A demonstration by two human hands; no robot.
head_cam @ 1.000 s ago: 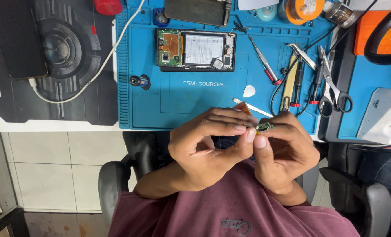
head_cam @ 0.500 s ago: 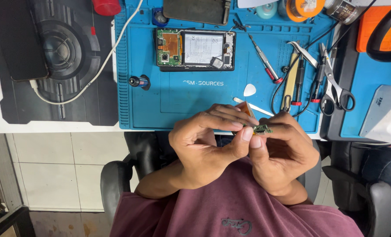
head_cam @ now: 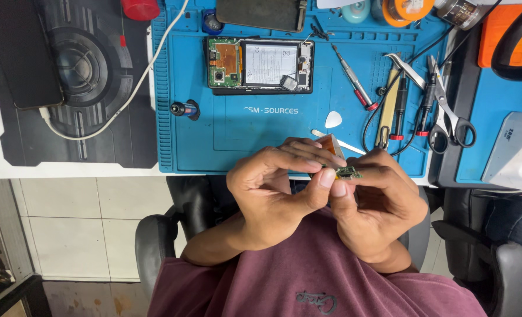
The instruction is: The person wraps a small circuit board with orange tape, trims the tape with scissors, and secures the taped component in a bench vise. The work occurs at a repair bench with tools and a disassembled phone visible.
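Both my hands are raised close together over the front edge of the blue work mat (head_cam: pixel 243 141). Between their fingertips is a small green circuit board (head_cam: pixel 349 172). My left hand (head_cam: pixel 273 191) pinches it from the left with thumb and fingers. From the right, my right hand (head_cam: pixel 381 202) grips the same board. A small orange piece (head_cam: pixel 331 142) shows just behind the left fingers. Farther back on the mat lies an opened phone (head_cam: pixel 261 64) with its battery and board exposed.
On the mat's right side lie a red-tipped screwdriver (head_cam: pixel 355 85), tweezers (head_cam: pixel 404 64), scissors (head_cam: pixel 451 117) and a white pick (head_cam: pixel 333 119). A black phone (head_cam: pixel 20 53) with a white cable (head_cam: pixel 132 88) rests on a dark pad at left. Chair arms flank my lap.
My hands stay together on the small board, with only slight finger shifts. Nothing on the mat has moved.
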